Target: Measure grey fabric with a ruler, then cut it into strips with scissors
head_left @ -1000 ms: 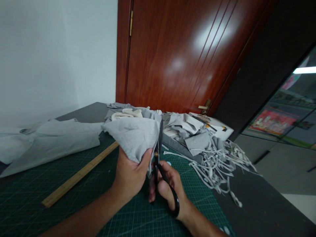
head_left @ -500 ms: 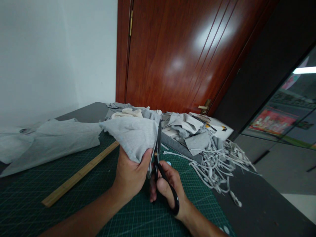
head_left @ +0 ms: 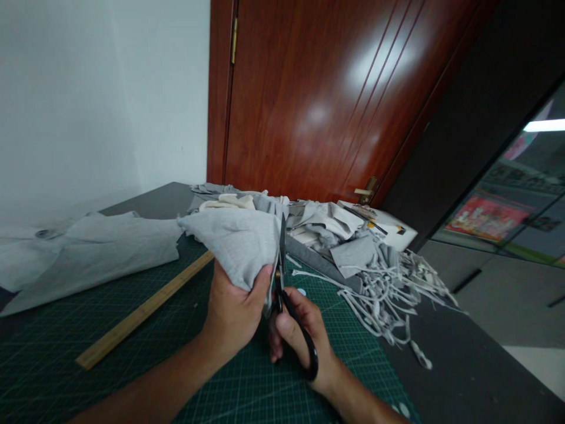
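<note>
Bunched in my left hand (head_left: 236, 306) is a light grey piece of fabric (head_left: 238, 238), raised above the green cutting mat (head_left: 220, 383). My right hand (head_left: 304, 335) grips a pair of black-handled scissors (head_left: 283, 253), with thumb and fingers through the loops. The scissor blades point away from me and lie along the right edge of the fabric, close beside my left thumb. Whether the blades have cloth between them I cannot tell. My left fingers are mostly hidden behind the cloth.
A wooden ruler (head_left: 145, 311) lies on the mat at left, near another grey cloth (head_left: 110, 244). Fabric scraps (head_left: 326, 221) are heaped at the back, with a tangle of cut strips (head_left: 388, 294) to the right. Behind stands a brown door (head_left: 309, 88).
The scissors have shifted very slightly, their tip and handle a little to the left. My left hand and the fabric stay almost where they were.
</note>
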`<state>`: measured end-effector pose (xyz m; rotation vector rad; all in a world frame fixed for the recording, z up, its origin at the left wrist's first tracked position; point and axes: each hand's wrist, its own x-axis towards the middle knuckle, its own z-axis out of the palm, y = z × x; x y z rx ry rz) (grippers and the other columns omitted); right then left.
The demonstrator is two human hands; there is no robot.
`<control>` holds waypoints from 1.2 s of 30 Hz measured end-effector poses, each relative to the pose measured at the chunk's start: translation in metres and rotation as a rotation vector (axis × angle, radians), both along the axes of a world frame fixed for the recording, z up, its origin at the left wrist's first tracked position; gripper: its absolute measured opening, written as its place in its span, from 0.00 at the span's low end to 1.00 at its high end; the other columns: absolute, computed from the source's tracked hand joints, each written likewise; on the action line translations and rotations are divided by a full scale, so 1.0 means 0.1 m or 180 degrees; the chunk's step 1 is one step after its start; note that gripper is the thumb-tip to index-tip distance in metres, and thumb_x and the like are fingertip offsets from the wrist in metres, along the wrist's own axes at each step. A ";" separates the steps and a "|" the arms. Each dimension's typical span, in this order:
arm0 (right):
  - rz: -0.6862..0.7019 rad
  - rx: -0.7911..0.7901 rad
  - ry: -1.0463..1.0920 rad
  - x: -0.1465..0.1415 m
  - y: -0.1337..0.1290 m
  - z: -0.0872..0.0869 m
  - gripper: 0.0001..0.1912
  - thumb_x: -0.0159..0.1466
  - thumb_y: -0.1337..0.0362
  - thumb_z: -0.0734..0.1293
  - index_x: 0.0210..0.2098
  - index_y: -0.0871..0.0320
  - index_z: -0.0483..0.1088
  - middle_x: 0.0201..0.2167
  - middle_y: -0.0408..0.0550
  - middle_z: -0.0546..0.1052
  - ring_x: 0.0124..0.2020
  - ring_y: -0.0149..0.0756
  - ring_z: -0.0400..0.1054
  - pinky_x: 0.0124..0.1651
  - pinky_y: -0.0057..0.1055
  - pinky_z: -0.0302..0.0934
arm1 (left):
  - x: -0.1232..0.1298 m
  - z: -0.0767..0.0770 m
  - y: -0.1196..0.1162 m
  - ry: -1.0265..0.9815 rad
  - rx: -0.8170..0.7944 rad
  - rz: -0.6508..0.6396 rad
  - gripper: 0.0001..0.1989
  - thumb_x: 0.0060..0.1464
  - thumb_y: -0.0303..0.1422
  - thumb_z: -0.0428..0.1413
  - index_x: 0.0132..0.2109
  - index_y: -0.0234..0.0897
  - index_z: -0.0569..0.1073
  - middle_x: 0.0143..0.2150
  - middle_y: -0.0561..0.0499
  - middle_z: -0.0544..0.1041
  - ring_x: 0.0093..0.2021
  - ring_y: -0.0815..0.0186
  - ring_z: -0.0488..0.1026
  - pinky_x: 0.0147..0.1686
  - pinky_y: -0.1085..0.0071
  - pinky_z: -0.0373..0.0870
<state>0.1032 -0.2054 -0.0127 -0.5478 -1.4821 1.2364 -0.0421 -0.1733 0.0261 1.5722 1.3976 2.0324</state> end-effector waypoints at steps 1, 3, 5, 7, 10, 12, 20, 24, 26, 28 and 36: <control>-0.0004 0.0011 -0.0004 0.00 0.00 0.00 0.22 0.71 0.44 0.74 0.46 0.57 0.71 0.21 0.35 0.71 0.18 0.26 0.63 0.23 0.22 0.62 | 0.00 0.00 0.00 0.0027 0.0015 0.0016 0.23 0.57 0.42 0.64 0.56 0.39 0.74 0.55 0.41 0.83 0.56 0.49 0.82 0.58 0.54 0.79; -0.0007 0.0026 0.0004 0.00 0.01 -0.01 0.21 0.71 0.45 0.73 0.45 0.57 0.71 0.21 0.35 0.71 0.18 0.26 0.63 0.23 0.21 0.62 | 0.00 0.00 0.00 0.0024 0.0002 -0.0001 0.24 0.57 0.43 0.64 0.57 0.38 0.74 0.54 0.41 0.83 0.55 0.49 0.83 0.57 0.54 0.79; 0.0014 0.0023 0.0023 0.00 0.01 -0.01 0.21 0.71 0.45 0.73 0.44 0.56 0.70 0.21 0.36 0.71 0.18 0.25 0.63 0.23 0.21 0.62 | 0.00 0.00 0.00 -0.0021 -0.0041 -0.0058 0.25 0.57 0.44 0.64 0.56 0.37 0.75 0.53 0.40 0.84 0.54 0.48 0.83 0.57 0.52 0.80; 0.0031 0.0031 0.0056 0.00 0.01 -0.01 0.21 0.71 0.44 0.74 0.44 0.56 0.70 0.21 0.35 0.71 0.17 0.25 0.62 0.23 0.21 0.62 | 0.00 0.02 -0.01 -0.0062 -0.0080 -0.0094 0.26 0.56 0.45 0.64 0.56 0.37 0.75 0.52 0.39 0.84 0.54 0.47 0.83 0.57 0.51 0.80; 0.0043 0.0065 0.0065 0.00 0.01 0.00 0.23 0.70 0.43 0.74 0.44 0.56 0.70 0.21 0.36 0.71 0.17 0.24 0.62 0.22 0.20 0.61 | 0.00 0.03 -0.01 -0.0088 -0.0126 -0.0111 0.28 0.55 0.46 0.64 0.58 0.36 0.74 0.52 0.39 0.84 0.53 0.46 0.83 0.56 0.51 0.80; 0.0053 0.0076 0.0068 0.00 0.00 0.01 0.24 0.69 0.41 0.74 0.44 0.56 0.70 0.21 0.36 0.71 0.17 0.24 0.63 0.23 0.20 0.61 | 0.00 0.03 -0.02 -0.0078 -0.0138 -0.0116 0.28 0.55 0.46 0.64 0.58 0.35 0.74 0.53 0.38 0.84 0.54 0.46 0.83 0.57 0.50 0.79; 0.0097 0.0031 0.0136 0.01 0.01 0.00 0.28 0.68 0.39 0.74 0.48 0.58 0.72 0.23 0.37 0.73 0.17 0.25 0.64 0.23 0.22 0.64 | 0.01 -0.01 -0.02 -0.0100 -0.0254 -0.0100 0.28 0.54 0.48 0.64 0.57 0.37 0.74 0.53 0.37 0.84 0.55 0.44 0.82 0.57 0.48 0.77; 0.0105 0.0011 0.0158 0.01 0.01 -0.01 0.27 0.68 0.40 0.74 0.48 0.57 0.71 0.22 0.36 0.72 0.17 0.25 0.63 0.23 0.22 0.64 | 0.01 -0.01 -0.02 -0.0067 -0.0252 -0.0049 0.27 0.54 0.48 0.64 0.56 0.38 0.74 0.52 0.38 0.84 0.54 0.44 0.83 0.55 0.49 0.78; 0.0097 0.0024 0.0146 0.01 0.02 -0.02 0.26 0.69 0.40 0.74 0.48 0.57 0.71 0.22 0.36 0.72 0.17 0.25 0.62 0.23 0.22 0.64 | 0.01 -0.02 -0.02 -0.0060 -0.0208 -0.0006 0.27 0.54 0.47 0.64 0.56 0.38 0.74 0.52 0.39 0.85 0.55 0.45 0.83 0.54 0.50 0.79; 0.0100 0.0040 0.0136 0.01 0.02 -0.02 0.25 0.70 0.41 0.73 0.47 0.57 0.71 0.21 0.35 0.71 0.16 0.25 0.62 0.23 0.23 0.64 | 0.02 -0.02 -0.02 -0.0065 -0.0194 0.0021 0.27 0.54 0.47 0.64 0.56 0.37 0.75 0.53 0.38 0.85 0.55 0.45 0.83 0.53 0.50 0.79; 0.0097 0.0036 0.0163 0.00 0.00 -0.02 0.21 0.72 0.45 0.72 0.47 0.56 0.71 0.21 0.35 0.71 0.17 0.26 0.62 0.22 0.22 0.63 | 0.01 -0.02 -0.02 -0.0019 -0.0161 0.0030 0.27 0.56 0.46 0.63 0.56 0.36 0.75 0.51 0.38 0.85 0.51 0.47 0.84 0.51 0.52 0.81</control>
